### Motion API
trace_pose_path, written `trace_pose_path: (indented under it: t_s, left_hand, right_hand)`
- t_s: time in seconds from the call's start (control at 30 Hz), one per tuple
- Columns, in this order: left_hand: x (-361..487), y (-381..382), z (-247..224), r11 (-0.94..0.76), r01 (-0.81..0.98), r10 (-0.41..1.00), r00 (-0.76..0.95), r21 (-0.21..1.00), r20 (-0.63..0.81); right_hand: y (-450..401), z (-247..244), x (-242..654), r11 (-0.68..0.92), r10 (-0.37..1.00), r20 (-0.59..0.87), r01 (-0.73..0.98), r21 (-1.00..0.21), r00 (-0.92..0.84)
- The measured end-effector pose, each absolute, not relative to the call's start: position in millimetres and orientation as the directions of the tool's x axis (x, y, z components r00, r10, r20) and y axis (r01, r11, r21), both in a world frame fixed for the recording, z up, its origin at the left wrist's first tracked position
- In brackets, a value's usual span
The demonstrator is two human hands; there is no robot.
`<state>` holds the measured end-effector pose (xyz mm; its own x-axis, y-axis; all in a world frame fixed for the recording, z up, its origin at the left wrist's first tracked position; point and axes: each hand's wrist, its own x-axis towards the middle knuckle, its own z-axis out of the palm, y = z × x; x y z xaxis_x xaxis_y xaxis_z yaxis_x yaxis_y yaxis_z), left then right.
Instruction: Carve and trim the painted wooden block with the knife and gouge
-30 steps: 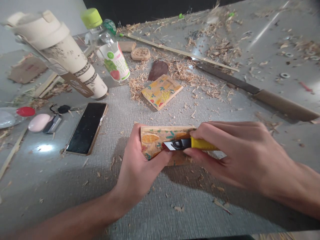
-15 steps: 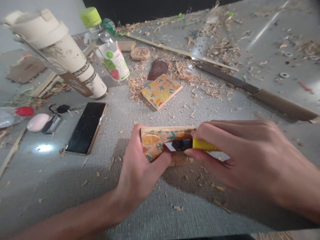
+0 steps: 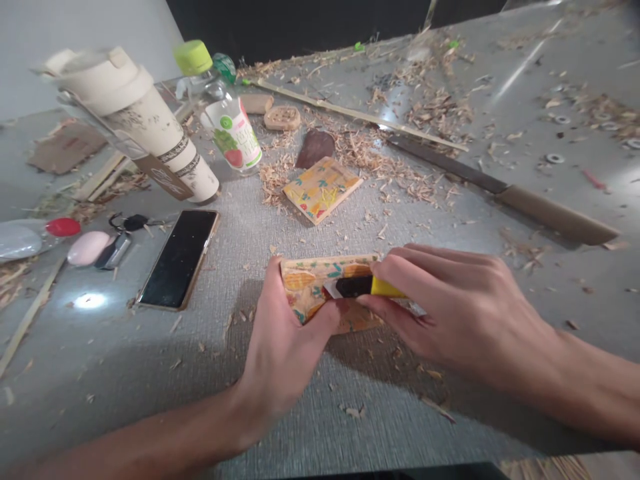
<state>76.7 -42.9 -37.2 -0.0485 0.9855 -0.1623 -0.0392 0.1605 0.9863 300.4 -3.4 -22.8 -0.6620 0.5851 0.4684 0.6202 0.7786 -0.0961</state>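
My left hand [image 3: 287,333] grips the left end of a small wooden block [image 3: 305,279] painted with orange fruit and green leaves. Its thumb lies along the near side, close to the blade. In my right hand [image 3: 450,303] is a yellow and black utility knife [image 3: 355,287], held nearly level with its tip pointing left. The blade rests on or just over the painted face; contact cannot be told. My fingers cover part of the yellow handle. Beyond the hands lies a second painted wooden piece [image 3: 323,190], flat on the grey cloth.
A phone [image 3: 179,260], a tumbler [image 3: 145,123] and a plastic bottle [image 3: 230,130] stand or lie to the left. A large knife [image 3: 555,212] with a wooden handle lies at right. Wood shavings [image 3: 375,157] are scattered around a dark brown piece [image 3: 315,148].
My right hand and the utility knife have shifted slightly left along the block. My left hand keeps its grip. The whole view has moved a little.
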Motion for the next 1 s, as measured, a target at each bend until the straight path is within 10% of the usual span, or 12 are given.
trace_pose_path:
  t_s: [0.57, 1.0]
  left_hand:
    - [71.5, -38.3, -37.3, 0.220, -0.218, 0.973, -0.020, 0.951, -0.230]
    - [69.8, -40.4, -43.2, 0.162, -0.214, 0.986, -0.013, 0.963, -0.168]
  right_hand:
    - [2.2, -24.4, 297.7, 0.808, 0.455, 0.575, 0.586, 0.054, -0.680]
    - [2.5, -22.2, 302.9, 0.788, 0.557, 0.511, 0.611, -0.076, -0.655]
